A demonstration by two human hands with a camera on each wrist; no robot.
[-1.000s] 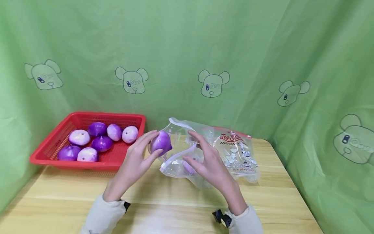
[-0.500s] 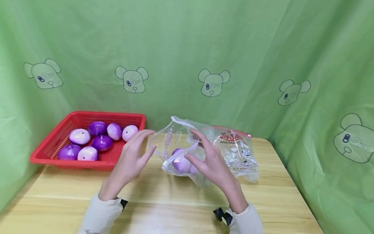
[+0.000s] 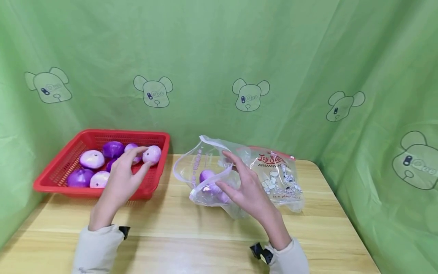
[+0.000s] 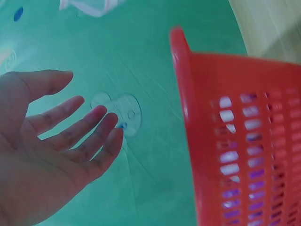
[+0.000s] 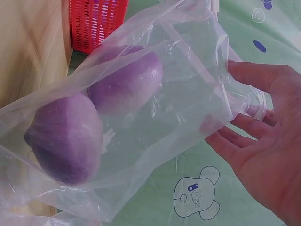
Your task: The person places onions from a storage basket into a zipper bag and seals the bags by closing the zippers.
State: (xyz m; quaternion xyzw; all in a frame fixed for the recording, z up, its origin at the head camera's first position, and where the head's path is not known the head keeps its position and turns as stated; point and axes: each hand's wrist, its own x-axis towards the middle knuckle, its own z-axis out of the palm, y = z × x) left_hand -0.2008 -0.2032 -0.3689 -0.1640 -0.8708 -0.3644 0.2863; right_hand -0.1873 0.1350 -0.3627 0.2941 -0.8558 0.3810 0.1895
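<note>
In the head view, my left hand (image 3: 122, 176) reaches over the right side of a red basket (image 3: 155, 182), its fingers and thumb spread apart. A pale purple onion (image 3: 152, 155) lies in front of the fingertips, and nothing is in that hand. My right hand (image 3: 251, 190) touches the mouth of a clear zip bag (image 3: 191, 167), forefinger at the far rim and thumb at the near rim, keeping it spread. Through the plastic, in the right wrist view, show two purple onions, one onion (image 5: 68, 139) lower left and another onion (image 5: 127, 82) behind it.
Several more onions, such as a dark purple onion (image 3: 80, 178), lie in the basket. A flat printed zip bag (image 3: 275, 177) with a red top lies behind the right hand. A green curtain (image 3: 205, 57) encloses the wooden table (image 3: 191, 243).
My left hand has let go of a purple onion, which now lies in the clear bag, and has moved left to the basket. My right hand stays at the bag's mouth.
</note>
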